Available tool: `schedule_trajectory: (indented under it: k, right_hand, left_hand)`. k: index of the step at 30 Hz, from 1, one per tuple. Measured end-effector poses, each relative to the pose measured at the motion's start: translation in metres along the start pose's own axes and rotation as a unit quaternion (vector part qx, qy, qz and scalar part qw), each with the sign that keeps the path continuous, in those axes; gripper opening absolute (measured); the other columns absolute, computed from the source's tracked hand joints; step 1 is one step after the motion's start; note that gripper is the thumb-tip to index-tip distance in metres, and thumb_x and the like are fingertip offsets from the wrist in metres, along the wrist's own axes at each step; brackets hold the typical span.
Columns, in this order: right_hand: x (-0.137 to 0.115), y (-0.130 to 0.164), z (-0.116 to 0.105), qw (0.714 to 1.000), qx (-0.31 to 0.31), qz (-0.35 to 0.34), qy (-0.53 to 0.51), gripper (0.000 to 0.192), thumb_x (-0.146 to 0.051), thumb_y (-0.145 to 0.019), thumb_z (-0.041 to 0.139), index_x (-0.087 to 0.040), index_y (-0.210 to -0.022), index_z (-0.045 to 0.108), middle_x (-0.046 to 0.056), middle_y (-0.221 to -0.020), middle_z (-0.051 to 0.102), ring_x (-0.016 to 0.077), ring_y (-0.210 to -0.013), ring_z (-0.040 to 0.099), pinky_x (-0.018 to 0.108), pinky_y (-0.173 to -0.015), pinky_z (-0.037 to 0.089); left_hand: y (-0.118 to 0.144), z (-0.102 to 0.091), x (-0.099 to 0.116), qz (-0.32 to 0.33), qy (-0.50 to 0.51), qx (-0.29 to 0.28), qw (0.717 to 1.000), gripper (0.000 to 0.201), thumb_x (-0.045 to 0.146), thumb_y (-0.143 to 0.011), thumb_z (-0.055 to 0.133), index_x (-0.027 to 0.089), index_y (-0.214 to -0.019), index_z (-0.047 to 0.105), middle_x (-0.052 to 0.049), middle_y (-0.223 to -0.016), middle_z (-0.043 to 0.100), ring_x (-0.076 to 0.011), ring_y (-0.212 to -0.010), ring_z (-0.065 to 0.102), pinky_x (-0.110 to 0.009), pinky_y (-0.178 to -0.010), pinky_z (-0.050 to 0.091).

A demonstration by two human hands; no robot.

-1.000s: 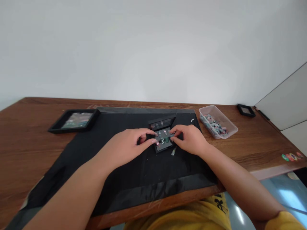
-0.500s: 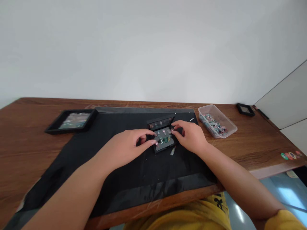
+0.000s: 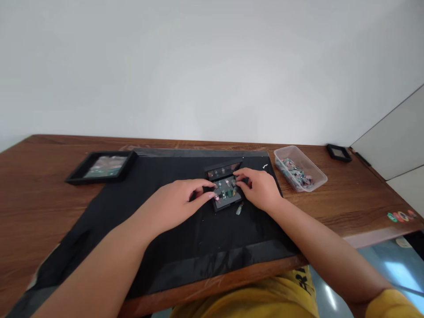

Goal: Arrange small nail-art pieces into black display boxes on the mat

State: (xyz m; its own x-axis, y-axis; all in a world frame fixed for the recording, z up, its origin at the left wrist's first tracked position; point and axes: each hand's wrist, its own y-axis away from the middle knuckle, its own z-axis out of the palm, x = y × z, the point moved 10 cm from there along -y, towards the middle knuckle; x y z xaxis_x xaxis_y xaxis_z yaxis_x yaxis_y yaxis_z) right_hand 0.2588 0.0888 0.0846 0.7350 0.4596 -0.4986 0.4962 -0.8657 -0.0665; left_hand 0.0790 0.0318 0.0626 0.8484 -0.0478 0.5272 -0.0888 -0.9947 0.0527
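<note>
A small black case with its lid up lies on the black mat. Several decorated press-on nails, green, pink and clear, sit on its grey insert. My left hand holds the case's left edge, thumb and forefinger on its rim. Over the right side of the case, my right hand is closed in a pinch at a small nail; the fingertips partly hide it. One loose pale nail lies on the mat just outside the near right corner.
A clear plastic tub of packaged pieces stands at the right. A black framed box lies at the left, and a smaller black case at the far right. The black mat covers the middle of the wooden table.
My right hand has shifted slightly left and its fingertips have moved a little over the case. The left hand keeps its place at the case's edge.
</note>
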Motion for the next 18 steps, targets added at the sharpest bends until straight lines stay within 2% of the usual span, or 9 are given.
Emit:
schedule_trajectory:
  k: [6,11,18]
  right_hand:
    - [0.004,-0.002,-0.005,1.000,0.014,0.008,-0.004,0.036,-0.017,-0.093,0.074,-0.028,-0.128,0.076,0.001,-0.113,0.084,0.0177,-0.080,0.073,0.033,-0.084,0.055]
    - [0.014,-0.003,-0.003,0.999,-0.002,0.024,-0.022,0.033,-0.017,-0.092,0.075,-0.027,-0.124,0.077,0.001,-0.110,0.085,0.0169,-0.076,0.072,0.032,-0.081,0.055]
    - [0.012,-0.004,0.000,1.000,0.004,0.001,-0.028,0.033,-0.015,-0.092,0.075,-0.025,-0.123,0.078,0.002,-0.111,0.084,0.0156,-0.072,0.068,0.033,-0.079,0.053]
  left_hand:
    - [0.000,0.000,0.000,0.004,0.002,0.003,1.000,0.052,0.067,-0.093,0.052,0.032,-0.118,0.082,-0.002,-0.076,0.072,-0.0189,-0.059,0.059,-0.031,-0.055,0.035]
    - [0.000,0.001,-0.001,-0.006,0.005,-0.009,1.000,0.054,0.067,-0.092,0.052,0.031,-0.121,0.081,-0.001,-0.075,0.070,-0.0189,-0.059,0.058,-0.031,-0.056,0.035]
    - [0.001,0.002,-0.003,-0.009,0.011,-0.008,1.000,0.053,0.067,-0.091,0.055,0.032,-0.121,0.081,0.000,-0.075,0.070,-0.0183,-0.059,0.057,-0.032,-0.056,0.034]
